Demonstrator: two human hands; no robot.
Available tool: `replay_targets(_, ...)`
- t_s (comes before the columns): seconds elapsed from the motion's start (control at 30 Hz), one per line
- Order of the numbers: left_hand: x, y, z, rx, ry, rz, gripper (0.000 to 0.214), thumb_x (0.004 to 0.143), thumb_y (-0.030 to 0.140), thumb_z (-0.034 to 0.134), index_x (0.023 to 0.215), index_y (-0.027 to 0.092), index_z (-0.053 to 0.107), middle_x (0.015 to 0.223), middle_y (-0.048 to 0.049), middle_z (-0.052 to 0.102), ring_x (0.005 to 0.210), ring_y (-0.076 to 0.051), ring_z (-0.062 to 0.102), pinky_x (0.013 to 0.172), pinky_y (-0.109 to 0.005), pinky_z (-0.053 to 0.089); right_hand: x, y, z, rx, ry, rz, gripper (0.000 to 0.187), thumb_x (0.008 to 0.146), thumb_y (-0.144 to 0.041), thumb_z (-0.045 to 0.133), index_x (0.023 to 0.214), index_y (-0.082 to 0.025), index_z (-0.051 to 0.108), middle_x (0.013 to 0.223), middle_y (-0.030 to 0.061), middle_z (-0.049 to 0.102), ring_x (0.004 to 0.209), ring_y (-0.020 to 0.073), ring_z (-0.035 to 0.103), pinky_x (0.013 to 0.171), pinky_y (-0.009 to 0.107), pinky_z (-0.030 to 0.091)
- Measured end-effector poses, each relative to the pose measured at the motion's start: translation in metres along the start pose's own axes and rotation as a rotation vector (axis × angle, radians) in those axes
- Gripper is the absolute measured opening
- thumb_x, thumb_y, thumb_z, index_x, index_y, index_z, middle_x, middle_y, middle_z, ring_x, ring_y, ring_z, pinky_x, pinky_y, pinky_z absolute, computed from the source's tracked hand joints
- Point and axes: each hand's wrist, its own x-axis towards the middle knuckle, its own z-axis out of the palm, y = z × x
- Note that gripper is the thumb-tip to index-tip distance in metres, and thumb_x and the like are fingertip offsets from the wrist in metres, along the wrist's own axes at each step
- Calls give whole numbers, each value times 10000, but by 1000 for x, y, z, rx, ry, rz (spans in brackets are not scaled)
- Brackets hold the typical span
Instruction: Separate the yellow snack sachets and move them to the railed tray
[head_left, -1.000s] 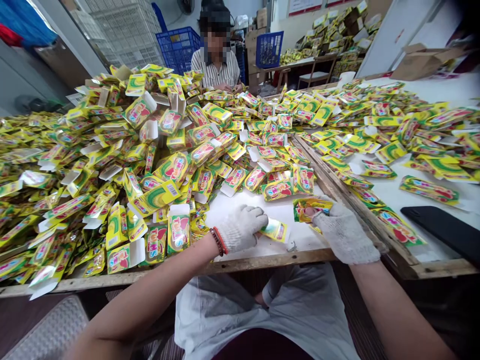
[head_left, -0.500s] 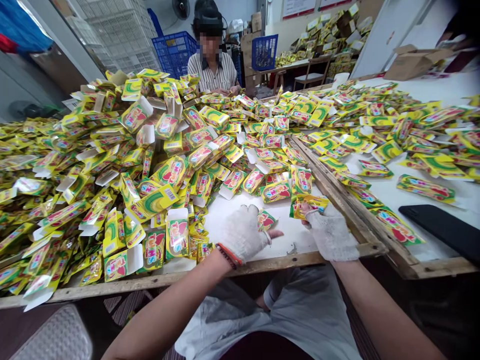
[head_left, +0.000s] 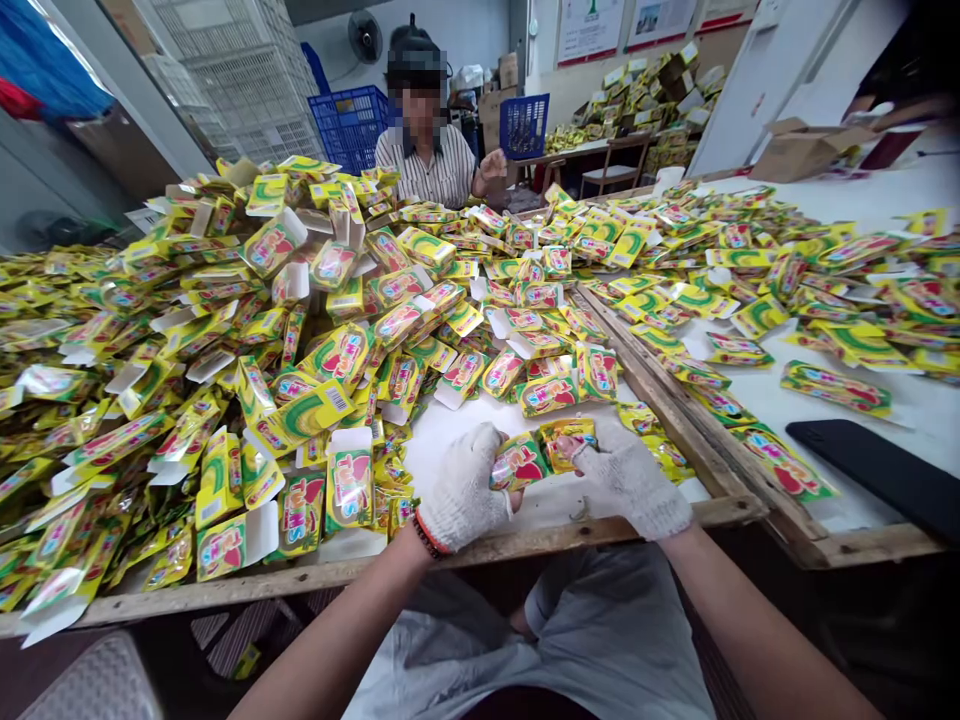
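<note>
Both my hands wear white knit gloves with bare fingertips and meet over the white table top near its front wooden edge. My left hand (head_left: 466, 487) is closed round a small yellow-green carton (head_left: 519, 462) with a red fruit print. My right hand (head_left: 634, 478) pinches a shiny yellow sachet (head_left: 568, 441) right against the carton's end. A few more sachets (head_left: 651, 432) lie just right of my right hand.
A deep heap of the same open cartons (head_left: 300, 310) fills the left and back of the table. Flat cartons (head_left: 817, 270) cover the adjoining white table on the right, with a black phone (head_left: 870, 465) near me. A person in a striped shirt (head_left: 431, 165) sits opposite, before blue crates (head_left: 352, 115).
My left hand has picked a carton off the table and lifted it. My right hand has brought its sachet leftward to the carton's end. The person opposite has raised one hand.
</note>
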Motion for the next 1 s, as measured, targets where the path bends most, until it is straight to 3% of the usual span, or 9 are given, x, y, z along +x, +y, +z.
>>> replay_targets(0.23, -3, 6, 1, -83, 38, 67, 482, 650, 370, 668, 1049, 179, 475, 956, -73, 568, 855, -240, 570, 748, -364, 479, 3, -3, -17, -264, -135, -112, 244, 862, -386, 503, 732, -199, 591, 678, 71, 614, 624, 194, 551, 558, 293, 393)
replay_targets(0.37, -5, 8, 8, -89, 110, 90, 444, 677, 349, 639, 1048, 170, 473, 947, -79, 561, 872, -242, 572, 773, -369, 485, 0, -16, -5, -260, 18, -162, 227, 884, -331, 464, 857, -179, 630, 854, 130, 662, 805, 246, 600, 710, 331, 440)
replay_targets(0.47, -5, 4, 12, -88, 98, 82, 454, 691, 345, 630, 1077, 167, 469, 968, -82, 562, 881, -241, 572, 775, -369, 485, -3, -19, 3, -167, 73, -97, 232, 871, -348, 480, 898, -168, 624, 898, 138, 667, 841, 258, 603, 744, 346, 450)
replay_targets(0.63, -3, -2, 9, -126, 18, 85, 466, 697, 378, 638, 1082, 171, 476, 966, -73, 570, 868, -232, 571, 754, -357, 481, -7, -4, -8, 119, -178, 0, 230, 865, -413, 489, 793, -211, 571, 718, 32, 623, 641, 173, 570, 583, 275, 428)
replay_targets(0.8, -1, 1, 3, -185, -31, 72, 430, 695, 401, 642, 1032, 181, 489, 941, -63, 574, 839, -217, 569, 733, -341, 474, -10, -6, -16, 3, -59, -68, 270, 842, -406, 528, 656, -211, 521, 647, 11, 563, 638, 165, 508, 593, 274, 379)
replay_targets(0.93, -2, 2, 5, -211, -33, 103, 406, 683, 348, 644, 1017, 187, 479, 955, -60, 567, 863, -216, 566, 754, -337, 474, -5, -15, -19, -32, -212, -115, 303, 818, -345, 540, 555, -210, 473, 566, 4, 506, 573, 146, 450, 541, 268, 327)
replay_targets(1.0, -2, 1, 6, -199, -17, 130, 429, 688, 343, 640, 1049, 183, 472, 987, -72, 566, 897, -226, 565, 782, -348, 474, -3, -16, -26, 7, -270, -84, 266, 796, -335, 553, 568, -202, 523, 574, 7, 524, 568, 141, 461, 530, 260, 333)
